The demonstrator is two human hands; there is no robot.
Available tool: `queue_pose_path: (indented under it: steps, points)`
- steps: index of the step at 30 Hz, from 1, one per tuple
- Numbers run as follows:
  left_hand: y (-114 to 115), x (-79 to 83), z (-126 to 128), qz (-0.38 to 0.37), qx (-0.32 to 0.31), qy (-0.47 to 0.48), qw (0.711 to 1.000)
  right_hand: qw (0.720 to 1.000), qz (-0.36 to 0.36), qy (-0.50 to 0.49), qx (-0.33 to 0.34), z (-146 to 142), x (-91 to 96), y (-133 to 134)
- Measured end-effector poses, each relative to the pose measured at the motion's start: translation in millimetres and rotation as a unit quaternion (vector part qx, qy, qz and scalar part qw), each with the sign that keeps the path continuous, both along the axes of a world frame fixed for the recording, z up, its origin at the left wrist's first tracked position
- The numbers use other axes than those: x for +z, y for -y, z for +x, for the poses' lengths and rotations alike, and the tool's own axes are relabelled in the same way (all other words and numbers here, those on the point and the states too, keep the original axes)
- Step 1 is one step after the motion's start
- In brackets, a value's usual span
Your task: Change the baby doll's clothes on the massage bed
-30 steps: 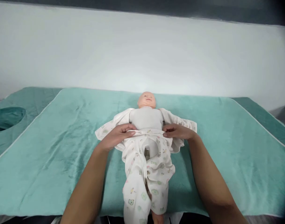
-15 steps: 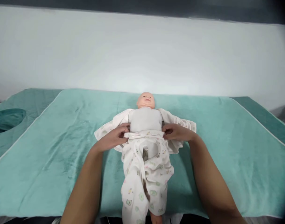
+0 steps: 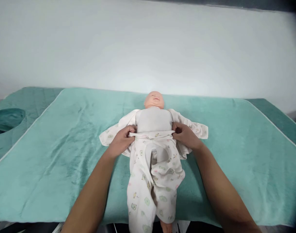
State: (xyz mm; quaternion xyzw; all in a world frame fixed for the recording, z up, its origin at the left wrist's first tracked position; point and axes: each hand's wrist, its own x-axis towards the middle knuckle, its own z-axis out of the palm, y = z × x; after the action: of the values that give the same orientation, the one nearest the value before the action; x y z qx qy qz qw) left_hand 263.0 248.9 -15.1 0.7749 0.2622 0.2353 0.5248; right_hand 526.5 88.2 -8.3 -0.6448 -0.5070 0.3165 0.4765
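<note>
A baby doll lies on its back, head away from me and feet toward me. It wears white printed baby pants with an open crotch. A printed baby top lies open around its pale grey torso, sleeves spread to both sides. My left hand pinches the left end of the pants' waistband. At the right end of the same waistband, my right hand is closed on the cloth. The band runs stretched across the doll's belly between both hands. One bare foot shows below the right pant leg.
A turquoise sheet covers the bed, with a round face hole at the left end. The white wall rises directly behind the bed. The bed's near edge lies below my forearms.
Both hands have drawn the waistband slightly higher up the doll's belly and hold it straighter. The view has tilted down a little.
</note>
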Motion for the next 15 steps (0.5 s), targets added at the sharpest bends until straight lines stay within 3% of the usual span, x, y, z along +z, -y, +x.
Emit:
queue_pose_path:
  steps: [6, 11, 15]
  points:
    - [1.2, -5.9, 3.6, 0.034, 0.025, 0.015, 0.999, 0.998, 0.026, -0.016, -0.062, -4.4, -6.1, -5.8]
    - [6.3, -6.7, 5.2, 0.054, 0.06, 0.046, 0.996, 0.995, 0.073, -0.014, -0.073, -10.2, -11.7, -10.4]
    - [6.8, -4.7, 4.6, 0.026, 0.055, 0.048, 0.997, 0.993, 0.093, -0.021, -0.071, -10.1, -15.8, -12.8]
